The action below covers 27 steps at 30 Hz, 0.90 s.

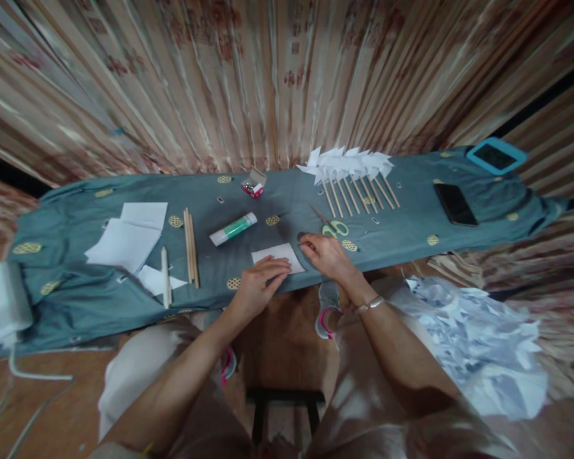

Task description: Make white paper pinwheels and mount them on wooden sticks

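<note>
A small white sheet of paper lies at the table's front edge. My left hand rests on its near left part, fingers stretched out flat. Just right of the sheet is my right hand, its fingers curled together. A small dark round thing shows at those fingertips; I cannot make out what it is. Behind the right hand lie green-handled scissors. A glue stick with a green label lies behind the left hand.
Paper pinwheels on sticks lie in a row at the back. A small open box, bare wooden sticks, white sheets, a pencil, a phone and a blue-framed tablet share the cloth-covered table. Right, a bag of paper scraps.
</note>
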Each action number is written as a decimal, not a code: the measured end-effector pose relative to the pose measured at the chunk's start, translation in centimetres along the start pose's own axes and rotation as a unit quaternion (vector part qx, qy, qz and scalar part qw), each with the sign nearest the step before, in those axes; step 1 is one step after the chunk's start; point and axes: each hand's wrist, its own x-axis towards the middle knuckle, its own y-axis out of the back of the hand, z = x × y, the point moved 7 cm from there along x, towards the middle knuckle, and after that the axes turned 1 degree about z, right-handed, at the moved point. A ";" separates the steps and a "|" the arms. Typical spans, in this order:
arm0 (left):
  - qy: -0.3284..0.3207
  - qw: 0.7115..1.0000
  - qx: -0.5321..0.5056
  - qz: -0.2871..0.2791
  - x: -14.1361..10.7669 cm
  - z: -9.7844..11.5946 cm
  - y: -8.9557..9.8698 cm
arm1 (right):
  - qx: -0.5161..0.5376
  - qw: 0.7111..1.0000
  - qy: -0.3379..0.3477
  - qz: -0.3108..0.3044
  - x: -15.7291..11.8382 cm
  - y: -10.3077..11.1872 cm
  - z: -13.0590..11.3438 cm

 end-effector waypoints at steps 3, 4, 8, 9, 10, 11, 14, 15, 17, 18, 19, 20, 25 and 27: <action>0.001 1.000 0.003 -0.027 -0.1 -0.2 -0.9 | 0.033 0.999 0.033 0.010 -0.9 0.0 0.3; 0.002 0.999 0.004 -0.034 -0.2 -0.3 -1.1 | 0.044 0.998 0.051 0.012 -1.3 -0.1 0.3; 0.003 0.999 0.007 -0.036 -0.2 -0.6 -1.3 | 0.094 0.991 0.099 0.013 -2.8 -0.7 0.2; 0.002 0.999 0.008 -0.032 -0.1 -0.6 -1.3 | 0.106 0.989 0.099 0.005 -3.1 -1.0 0.2; 0.003 1.000 0.007 -0.026 -0.1 -0.6 -1.2 | 0.119 0.988 0.099 -0.006 -3.3 -1.4 0.2; 0.005 1.000 0.007 -0.020 0.0 -0.6 -1.2 | 0.132 0.986 0.099 -0.016 -3.4 -1.7 0.1; 0.013 1.000 -0.002 -0.003 0.3 -0.5 -0.8 | 0.169 0.981 0.098 -0.018 -3.4 -2.2 -0.4; 0.015 1.000 -0.004 0.001 0.3 -0.5 -0.7 | 0.179 0.979 0.095 -0.012 -3.3 -2.2 -0.6; 0.013 1.000 0.002 0.008 0.5 -0.5 -0.2 | 0.193 0.977 0.091 -0.001 -3.1 -2.2 -0.9; 0.007 1.000 0.011 0.012 0.6 -0.5 0.1 | 0.198 0.976 0.090 0.002 -3.0 -2.1 -1.1; 0.000 1.000 0.025 0.016 0.6 -0.4 0.4 | 0.202 0.975 0.091 0.004 -2.9 -2.0 -1.3; -0.009 0.999 0.042 0.018 0.6 -0.4 0.7 | 0.205 0.974 0.092 0.005 -2.8 -1.9 -1.5; -0.020 0.995 0.101 0.010 0.2 -0.6 1.5 | 0.217 0.971 0.097 -0.021 -2.8 -1.5 -2.6; -0.010 0.994 0.107 -0.002 -0.2 -0.8 1.6 | 0.223 0.970 0.093 -0.027 -2.9 -1.5 -2.8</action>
